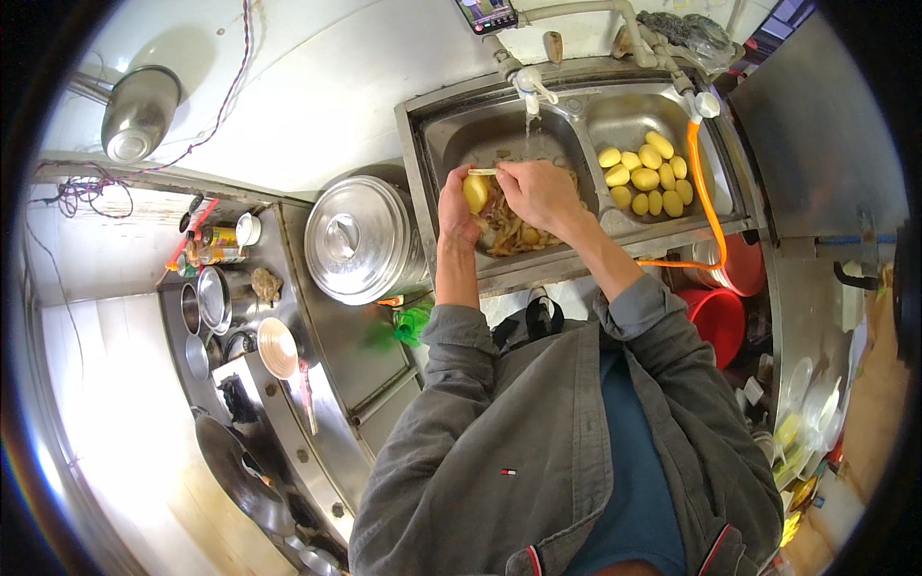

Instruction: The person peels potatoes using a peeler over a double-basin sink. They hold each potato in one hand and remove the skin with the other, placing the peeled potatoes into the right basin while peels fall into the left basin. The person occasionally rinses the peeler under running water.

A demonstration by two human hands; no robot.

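My left hand (459,205) holds a peeled yellow potato (475,193) over the left sink basin (450,137). Closed around the handle of a pale peeler (482,172), my right hand (536,191) is just right of the potato, with the tool's end at the potato's top. Beneath both hands lie brown potato peelings (515,234), partly hidden by them. Water runs from a white-handled tap (529,83) into this basin. Several peeled potatoes (646,178) rest in the right basin (634,111).
A large lidded metal pot (358,241) stands left of the sink. An orange hose (706,180) crosses the sink's right side. A phone (486,14) is above the tap. Red buckets (717,324) sit below right. A wok (241,471) and bowls are at far left.
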